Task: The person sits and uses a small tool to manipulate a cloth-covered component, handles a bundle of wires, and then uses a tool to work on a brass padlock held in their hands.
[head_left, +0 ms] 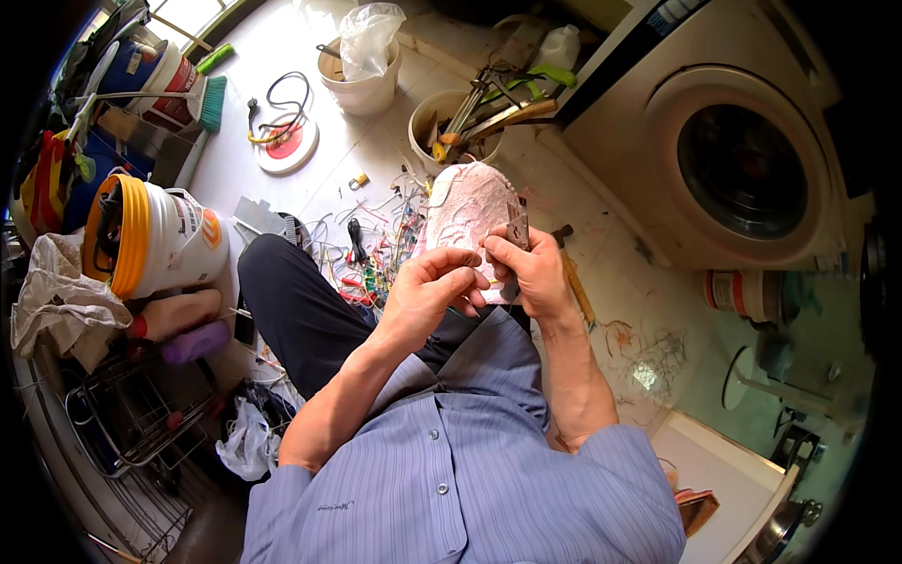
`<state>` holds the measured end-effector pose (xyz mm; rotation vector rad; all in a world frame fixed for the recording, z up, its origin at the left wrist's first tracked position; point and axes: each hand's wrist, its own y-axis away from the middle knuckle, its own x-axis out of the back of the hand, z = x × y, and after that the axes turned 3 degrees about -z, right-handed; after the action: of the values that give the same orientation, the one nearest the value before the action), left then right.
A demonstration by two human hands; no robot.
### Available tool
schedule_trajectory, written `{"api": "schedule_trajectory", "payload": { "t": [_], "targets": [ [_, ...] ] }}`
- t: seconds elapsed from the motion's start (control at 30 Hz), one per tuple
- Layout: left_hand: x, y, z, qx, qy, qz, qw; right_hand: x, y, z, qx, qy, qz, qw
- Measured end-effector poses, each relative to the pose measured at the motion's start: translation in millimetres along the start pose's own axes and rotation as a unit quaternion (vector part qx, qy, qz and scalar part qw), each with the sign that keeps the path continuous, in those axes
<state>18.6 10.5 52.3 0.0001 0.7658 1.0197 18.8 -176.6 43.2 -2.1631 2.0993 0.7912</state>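
Observation:
Both my hands meet in front of my lap, over a pale pink, fuzzy, rounded pad (pixel 470 199). My left hand (pixel 427 287) is closed in a pinch, thumb against fingers; what sits between the tips is too small to make out. Close beside it, my right hand (pixel 534 273) grips a small flat metal piece (pixel 518 222) with holes, which sticks up past the thumb. A thin yellow-green strand shows by the fingertips. Beyond my left knee lies a tangle of cut wires (pixel 376 258), with a black cable coil (pixel 356 242) among them.
A hammer (pixel 578 282) lies right of the pad. Behind it stand a tool bucket (pixel 427 117) and a white bucket (pixel 362 89) with a plastic bag. A corded white disc (pixel 287 150) is on the floor. The washing machine (pixel 648 179) is at right, a yellow-rimmed bucket (pixel 169 235) at left.

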Motion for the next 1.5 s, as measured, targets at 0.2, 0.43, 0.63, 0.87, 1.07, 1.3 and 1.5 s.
{"api": "schedule_trajectory", "payload": {
  "t": [0.2, 0.43, 0.63, 0.87, 1.07, 1.3, 1.5],
  "targets": [
    [1.2, 10.5, -0.8, 0.013, -0.048, 0.014, 0.999, -11.6, 7.8, -1.2, -0.036, 0.031, -0.012, 0.999],
    [9.5, 18.2, 1.4, 0.034, -0.039, 0.049, 0.997, -22.8, 8.6, 3.6, -0.021, 0.014, -0.007, 1.000],
    [17.6, 25.6, -1.5, 0.029, -0.056, 0.039, 0.997, -22.4, 8.0, 2.1, 0.000, 0.039, 0.038, 0.999],
    [26.0, 29.4, -9.8, 0.023, -0.030, 0.045, 0.998, -24.1, 7.0, 5.9, -0.005, 0.039, 0.039, 0.998],
    [26.9, 28.3, -10.5, 0.040, 0.013, 0.044, 0.998, -20.6, 15.3, 7.3, -0.033, 0.034, -0.034, 0.998],
    [22.7, 26.4, -13.3, 0.020, 0.034, 0.030, 0.999, -18.0, 21.2, 5.9, -0.036, 0.081, -0.032, 0.996],
    [23.6, 25.6, -14.1, 0.011, 0.050, 0.029, 0.998, -24.1, 24.2, -1.1, -0.023, 0.040, -0.054, 0.997]
  ]
}}
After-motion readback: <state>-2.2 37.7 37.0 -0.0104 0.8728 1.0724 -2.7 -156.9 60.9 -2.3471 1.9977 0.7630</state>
